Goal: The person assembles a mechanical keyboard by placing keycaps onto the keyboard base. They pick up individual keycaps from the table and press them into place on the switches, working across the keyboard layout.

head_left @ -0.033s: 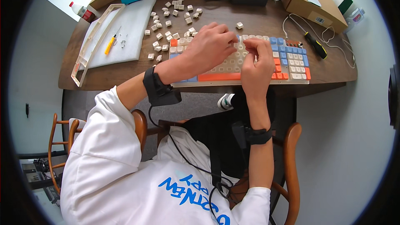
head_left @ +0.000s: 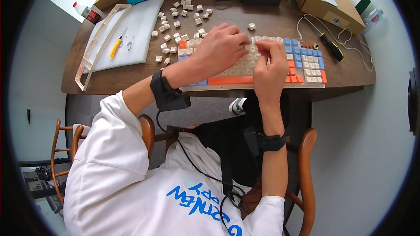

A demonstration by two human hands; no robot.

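Note:
A keyboard (head_left: 302, 85) with white, blue and orange keycaps lies along the desk's near edge. Its middle part has no keycaps and shows pale, translucent key positions (head_left: 238, 71) above a long orange space bar (head_left: 229, 80). My left hand (head_left: 221, 49) reaches over the keyboard's left half with bent fingers drawn together. Close beside it, my right hand (head_left: 270, 66) is bent over the right of the middle, thumb and fingers pinched. The fingertips of both hands meet near the top rows; whatever they hold is too small or hidden to name. A single white keycap (head_left: 251, 26) lies just behind the keyboard.
Loose white keycaps (head_left: 198, 21) are scattered left of and behind the keyboard. A white foam sheet (head_left: 142, 35) carries a clear frame (head_left: 84, 64) and a yellow screwdriver (head_left: 116, 47). At right are a black-and-yellow screwdriver (head_left: 331, 47), a cable (head_left: 345, 30) and a cardboard box (head_left: 334, 11).

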